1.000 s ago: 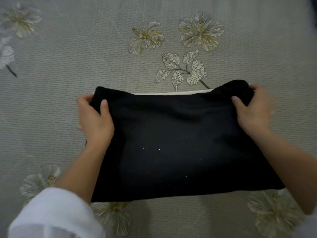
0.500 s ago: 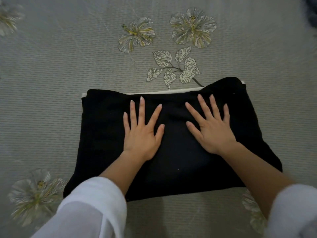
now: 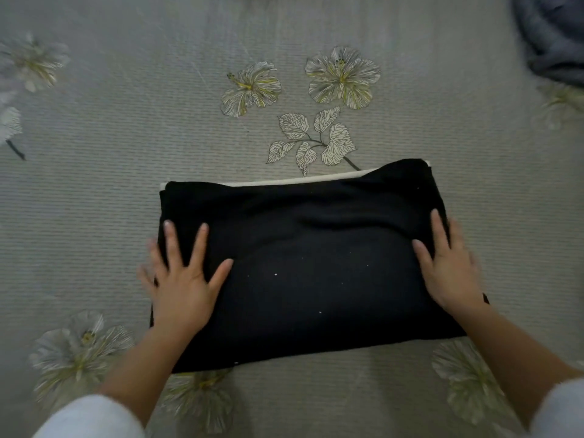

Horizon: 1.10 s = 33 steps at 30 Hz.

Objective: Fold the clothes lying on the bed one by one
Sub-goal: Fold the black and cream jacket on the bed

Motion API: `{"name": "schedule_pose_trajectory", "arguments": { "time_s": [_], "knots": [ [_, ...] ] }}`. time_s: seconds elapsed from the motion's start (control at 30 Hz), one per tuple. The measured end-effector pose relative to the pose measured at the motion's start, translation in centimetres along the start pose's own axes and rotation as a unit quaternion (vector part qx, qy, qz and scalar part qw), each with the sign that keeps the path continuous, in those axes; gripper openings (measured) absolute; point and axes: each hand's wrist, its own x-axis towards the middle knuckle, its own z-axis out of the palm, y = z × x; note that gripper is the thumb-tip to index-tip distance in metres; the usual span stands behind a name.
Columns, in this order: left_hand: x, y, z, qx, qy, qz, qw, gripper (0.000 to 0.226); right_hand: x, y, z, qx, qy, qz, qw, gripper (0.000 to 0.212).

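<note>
**Black garment: smoothing under way**

Both forearms are reaching in from the near edge of the bed (image 3: 94, 184). The left hand (image 3: 181, 286) and right hand (image 3: 452, 273) are lying flat, fingers straight, gripping nothing, pressing the side edges of the folded black garment (image 3: 309, 279) mid-bed. Judgement: the next move is calling for a grasp to fold again or set aside. A grey-blue cloth (image 3: 556, 36) is lying at the far right corner.

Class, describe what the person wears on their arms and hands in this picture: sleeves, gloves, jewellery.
The left hand and right hand are bare: no gloves, and no rings, watch or bracelets show. Both forearms are uncovered. A white left sleeve and a white right sleeve show only at the bottom edge of the picture, plain, with no visible markings.
</note>
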Motion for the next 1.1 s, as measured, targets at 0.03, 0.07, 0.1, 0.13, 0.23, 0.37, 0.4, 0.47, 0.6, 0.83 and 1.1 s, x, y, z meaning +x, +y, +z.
{"name": "schedule_pose_trajectory", "arguments": {
  "time_s": [0.03,0.07,0.1,0.13,0.23,0.37,0.4,0.47,0.6,0.83,1.1],
  "knots": [
    [-0.7,-0.4,0.0,-0.031,-0.021,-0.052,0.998,0.077,-0.1,0.0,0.0,0.028,0.001,0.014,1.000,0.066],
    [-1.2,-0.5,-0.1,-0.061,-0.036,-0.091,0.993,0.081,-0.1,-0.2,0.0,0.056,0.008,0.029,0.998,0.071],
    [-1.7,-0.4,-0.1,-0.086,-0.044,-0.114,0.989,0.083,0.0,-0.7,-0.2,0.087,0.017,0.051,0.995,0.075],
    [-2.0,-0.1,-0.2,-0.105,-0.044,-0.125,0.986,0.085,0.0,-1.1,-0.4,0.116,0.027,0.074,0.990,0.078],
    [-2.2,0.7,-0.8,-0.151,-0.019,-0.154,0.976,0.095,-0.1,-1.5,-0.8,0.149,0.047,0.099,0.983,0.076],
    [-1.8,0.6,-3.4,-0.290,-0.004,-0.227,0.930,0.083,-0.7,-0.9,-2.9,0.227,-0.035,0.170,0.958,0.056],
    [-1.8,0.5,-4.5,-0.307,-0.005,-0.231,0.923,0.060,-1.2,-0.9,-3.7,0.230,-0.046,0.172,0.957,0.050],
    [-2.4,0.6,-6.7,-0.323,-0.013,-0.207,0.923,0.018,-2.6,-1.4,-5.3,0.243,-0.035,0.149,0.958,0.042],
    [-5.1,1.9,-10.6,-0.341,-0.041,-0.133,0.930,0.014,-6.9,-2.9,-7.6,0.283,-0.027,0.093,0.954,0.034],
    [-10.0,4.8,-15.0,-0.302,-0.069,-0.002,0.951,0.027,-15.4,-4.3,-11.3,0.315,-0.011,0.090,0.945,0.019],
    [-14.1,6.9,-17.5,-0.261,-0.117,0.111,0.952,0.036,-26.4,-1.0,-12.6,0.403,0.046,0.151,0.902,0.012]
  ]
}}
